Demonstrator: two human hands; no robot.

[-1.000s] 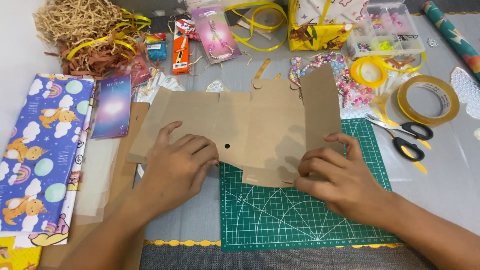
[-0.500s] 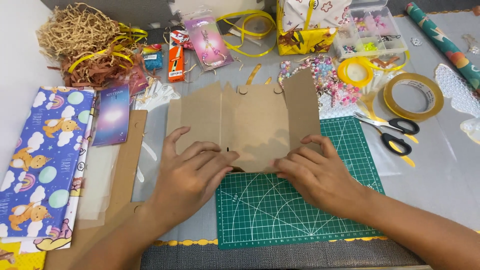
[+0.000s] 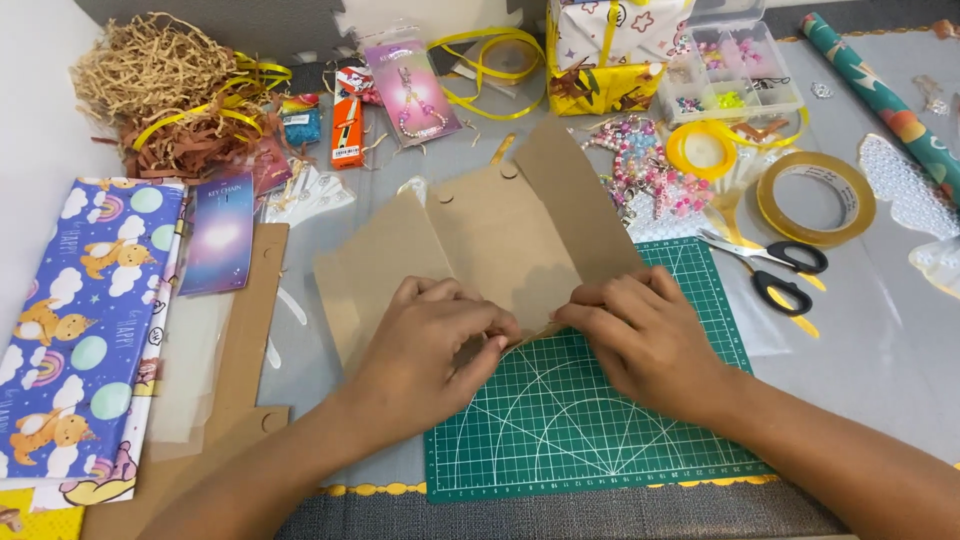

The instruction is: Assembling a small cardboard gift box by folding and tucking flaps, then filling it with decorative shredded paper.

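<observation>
- My left hand [image 3: 425, 345] lies palm down on the brown cardboard piece [image 3: 490, 235], with the fingers bent and pinching its lower edge
- My right hand [image 3: 640, 335] is at 3 o'clock from the left one, very near to it, and its fingertips also grip the lower edge of the cardboard
- The cardboard piece is in the middle of the table, folded in panels; its right panel stands tilted up toward 1 o'clock, and its lower corner lies over the green cutting mat [image 3: 590, 420]
- The black-handled scissors [image 3: 775, 270] lie at 3 o'clock from my right hand, apart from it, and the tape roll [image 3: 815, 200] is just beyond them at 1 o'clock
- A blue wrapping paper with clouds [image 3: 85, 330] lies at 9 o'clock from my left hand, well apart
- The shredded paper filling [image 3: 150, 75] is at 11 o'clock, far at the table edge
- A wrapped gift box [image 3: 610, 50] with yellow ribbon stands at 12 o'clock, behind the cardboard
</observation>
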